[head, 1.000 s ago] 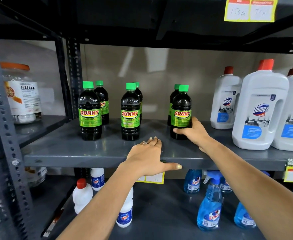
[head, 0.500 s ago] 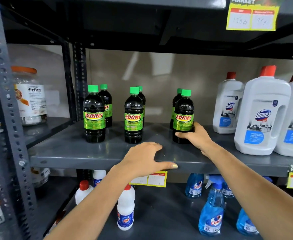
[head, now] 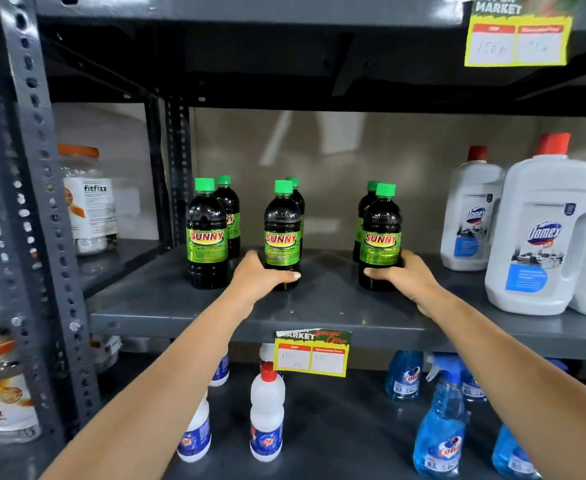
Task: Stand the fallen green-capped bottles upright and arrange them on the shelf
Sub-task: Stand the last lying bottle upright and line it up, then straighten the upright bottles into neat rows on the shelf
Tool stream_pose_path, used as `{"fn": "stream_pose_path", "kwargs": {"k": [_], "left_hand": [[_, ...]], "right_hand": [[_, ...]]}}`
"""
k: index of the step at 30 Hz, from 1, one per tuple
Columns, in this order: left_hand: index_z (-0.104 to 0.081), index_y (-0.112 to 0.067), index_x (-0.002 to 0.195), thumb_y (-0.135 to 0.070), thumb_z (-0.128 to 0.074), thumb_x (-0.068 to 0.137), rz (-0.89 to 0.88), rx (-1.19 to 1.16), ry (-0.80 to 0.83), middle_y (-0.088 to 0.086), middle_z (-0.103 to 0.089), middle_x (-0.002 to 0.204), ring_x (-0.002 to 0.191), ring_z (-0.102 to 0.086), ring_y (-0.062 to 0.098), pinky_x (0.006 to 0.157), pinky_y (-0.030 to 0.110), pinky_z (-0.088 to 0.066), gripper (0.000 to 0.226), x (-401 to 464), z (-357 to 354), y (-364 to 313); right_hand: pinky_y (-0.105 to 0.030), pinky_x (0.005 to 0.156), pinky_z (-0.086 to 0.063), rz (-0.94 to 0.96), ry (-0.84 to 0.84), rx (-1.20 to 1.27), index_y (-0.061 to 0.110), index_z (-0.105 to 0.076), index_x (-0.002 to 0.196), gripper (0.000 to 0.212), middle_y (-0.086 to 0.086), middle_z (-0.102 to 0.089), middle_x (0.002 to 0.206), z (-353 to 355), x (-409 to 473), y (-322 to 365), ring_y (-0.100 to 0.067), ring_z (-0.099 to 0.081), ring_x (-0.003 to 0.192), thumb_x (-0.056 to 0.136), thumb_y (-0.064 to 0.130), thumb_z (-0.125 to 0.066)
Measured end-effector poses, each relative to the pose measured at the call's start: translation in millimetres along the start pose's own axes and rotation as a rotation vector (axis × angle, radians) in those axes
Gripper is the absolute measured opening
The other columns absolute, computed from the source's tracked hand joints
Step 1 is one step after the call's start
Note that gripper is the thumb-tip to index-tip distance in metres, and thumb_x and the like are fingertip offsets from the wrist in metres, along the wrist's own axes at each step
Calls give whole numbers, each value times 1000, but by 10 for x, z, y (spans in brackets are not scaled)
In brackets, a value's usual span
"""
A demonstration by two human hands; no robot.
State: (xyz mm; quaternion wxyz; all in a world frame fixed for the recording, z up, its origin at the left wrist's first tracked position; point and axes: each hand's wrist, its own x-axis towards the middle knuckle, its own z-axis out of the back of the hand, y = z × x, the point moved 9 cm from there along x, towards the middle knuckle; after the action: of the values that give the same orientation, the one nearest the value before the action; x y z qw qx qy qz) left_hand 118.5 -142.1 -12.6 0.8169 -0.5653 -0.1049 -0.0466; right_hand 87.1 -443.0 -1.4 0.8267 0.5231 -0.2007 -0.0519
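Several dark green-capped Sunny bottles stand upright in pairs on the grey shelf. The front left bottle stands free, with another bottle behind it. My left hand grips the base of the front middle bottle; a further bottle is mostly hidden behind it. My right hand wraps the base of the front right bottle, which half hides a bottle behind it.
Large white Domex jugs stand close on the right. A Fitfizz jar sits on the neighbouring shelf, past a perforated upright post. White bottles and blue spray bottles fill the shelf below. A yellow price tag hangs from the shelf edge.
My left hand left the shelf's front edge, reached forward and took hold of the middle bottle. My right hand stays on the right bottle. The camera tilted upward.
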Motion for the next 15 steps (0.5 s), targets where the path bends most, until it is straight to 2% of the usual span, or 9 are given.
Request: {"fn": "stream_pose_path", "kwargs": {"k": [2, 3, 10, 15], "left_hand": [[-60, -11, 118, -22, -89, 64, 30, -16, 75, 7, -66, 115, 103, -59, 21, 81, 30, -42, 62, 47, -85, 17], [-62, -11, 117, -22, -89, 65, 23, 4, 79, 7, -67, 112, 99, -60, 21, 79, 29, -41, 59, 70, -96, 25], [-62, -14, 119, -35, -89, 64, -60, 103, 82, 3, -67, 113, 99, -60, 18, 80, 28, -43, 64, 17, -118, -5], [-64, -17, 117, -40, -88, 63, -137, 158, 92, 1, -68, 111, 98, -61, 16, 80, 28, -43, 64, -84, -138, -82]], "right_hand": [[-32, 90, -40, -5, 11, 2, 15, -55, 127, 63, -5, -62, 119, -8, -1, -7, -20, -53, 104, 71, 26, -84], [-31, 90, -40, -9, 22, 2, 15, -55, 128, 63, -5, -62, 117, -15, -3, -9, -20, -53, 104, 72, 25, -83], [-31, 90, -40, -17, 69, -2, 14, -56, 129, 62, -5, -64, 121, 10, -83, -41, -20, -56, 107, 74, 26, -82], [-30, 90, -39, 0, 73, 20, 15, -55, 126, 59, -3, -64, 115, 100, -195, -79, -19, -57, 108, 74, 23, -82]]}}
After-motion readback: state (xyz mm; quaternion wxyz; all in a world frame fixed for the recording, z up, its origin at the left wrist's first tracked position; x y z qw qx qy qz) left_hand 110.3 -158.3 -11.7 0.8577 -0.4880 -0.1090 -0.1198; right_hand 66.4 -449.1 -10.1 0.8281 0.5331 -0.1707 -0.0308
